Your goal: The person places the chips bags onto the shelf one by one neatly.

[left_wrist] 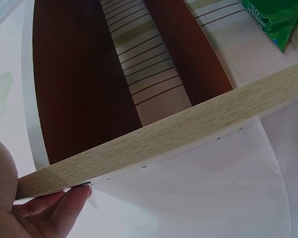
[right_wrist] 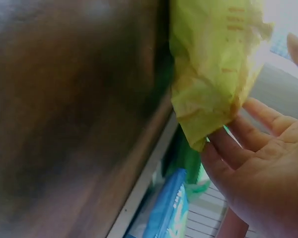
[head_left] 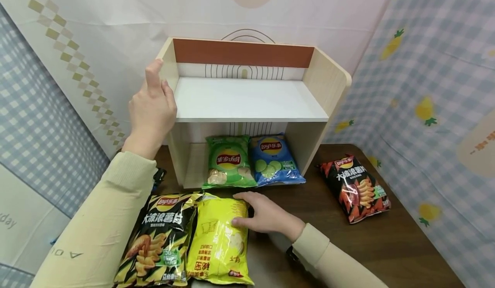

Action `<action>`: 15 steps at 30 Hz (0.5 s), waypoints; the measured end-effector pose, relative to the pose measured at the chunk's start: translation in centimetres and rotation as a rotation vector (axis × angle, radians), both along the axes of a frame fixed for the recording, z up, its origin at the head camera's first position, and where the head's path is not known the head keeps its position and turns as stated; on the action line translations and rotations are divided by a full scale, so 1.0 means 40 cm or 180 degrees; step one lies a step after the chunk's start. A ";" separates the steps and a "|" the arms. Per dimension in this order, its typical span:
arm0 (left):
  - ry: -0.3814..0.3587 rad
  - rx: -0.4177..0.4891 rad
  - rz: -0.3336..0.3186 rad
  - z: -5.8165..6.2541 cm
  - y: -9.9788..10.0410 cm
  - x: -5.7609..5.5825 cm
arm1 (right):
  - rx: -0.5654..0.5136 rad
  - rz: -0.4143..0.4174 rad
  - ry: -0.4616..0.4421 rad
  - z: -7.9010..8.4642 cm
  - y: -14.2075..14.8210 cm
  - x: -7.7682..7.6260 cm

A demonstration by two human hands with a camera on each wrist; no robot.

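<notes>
My left hand (head_left: 152, 111) holds the left side panel of a small two-tier shelf (head_left: 247, 100); in the left wrist view its thumb and fingers (left_wrist: 72, 208) lie on opposite sides of the panel's wooden edge (left_wrist: 139, 141). My right hand (head_left: 268, 214) touches the top right of a yellow chip bag (head_left: 218, 240). In the right wrist view its fingers (right_wrist: 236, 146) reach the bag's corner, with the thumb apart from it. Left of the yellow bag lies a black chip bag (head_left: 156, 240), against its side.
A green chip bag (head_left: 229, 161) and a blue chip bag (head_left: 274, 160) lean side by side on the lower tier. A red-and-black chip bag (head_left: 355, 189) lies on the dark table (head_left: 371, 245) at right. Patterned cloth (head_left: 433, 120) hangs around the table.
</notes>
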State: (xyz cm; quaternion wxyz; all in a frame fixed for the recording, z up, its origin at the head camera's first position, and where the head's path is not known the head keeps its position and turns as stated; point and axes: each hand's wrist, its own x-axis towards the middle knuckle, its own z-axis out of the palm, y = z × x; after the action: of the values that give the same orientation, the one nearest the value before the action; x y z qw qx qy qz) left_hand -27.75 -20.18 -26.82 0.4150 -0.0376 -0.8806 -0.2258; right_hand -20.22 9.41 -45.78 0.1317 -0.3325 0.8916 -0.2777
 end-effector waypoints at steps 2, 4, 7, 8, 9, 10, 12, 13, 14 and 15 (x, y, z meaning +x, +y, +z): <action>-0.0008 0.0002 0.0004 0.000 0.000 0.000 | 0.0070 0.0063 0.0035 -0.010 -0.002 0.005; -0.0021 0.0003 0.0013 -0.001 -0.001 0.000 | 0.0109 0.0090 0.0058 -0.018 -0.005 0.009; -0.0030 -0.0005 0.0013 -0.002 -0.001 0.000 | 0.0138 0.0062 0.0054 -0.023 -0.007 0.013; -0.0032 -0.0007 0.0013 -0.002 -0.001 0.000 | 0.0142 0.0044 0.0041 -0.024 -0.007 0.013; -0.0036 -0.0006 0.0010 -0.002 -0.001 0.000 | 0.0147 0.0030 0.0029 -0.024 -0.007 0.013; -0.0035 -0.0011 0.0008 -0.002 -0.001 0.000 | 0.0156 0.0018 0.0015 -0.023 -0.007 0.013; -0.0033 -0.0013 0.0006 -0.001 -0.001 0.000 | 0.0175 0.0001 -0.0013 -0.022 -0.007 0.013; -0.0031 -0.0013 0.0005 -0.001 -0.001 0.000 | 0.0184 -0.0002 -0.0018 -0.022 -0.006 0.012; -0.0024 -0.0015 0.0003 -0.001 -0.001 0.000 | 0.0193 -0.0009 -0.0022 -0.023 -0.006 0.012; -0.0022 -0.0017 0.0001 -0.001 -0.001 0.000 | 0.0202 -0.0016 -0.0024 -0.023 -0.006 0.011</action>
State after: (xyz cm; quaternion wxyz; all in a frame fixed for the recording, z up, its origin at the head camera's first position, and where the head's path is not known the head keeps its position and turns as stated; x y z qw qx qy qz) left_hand -27.74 -20.23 -26.86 0.4118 -0.0379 -0.8826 -0.2235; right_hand -19.77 9.19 -46.69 0.1448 -0.3249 0.9003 -0.2508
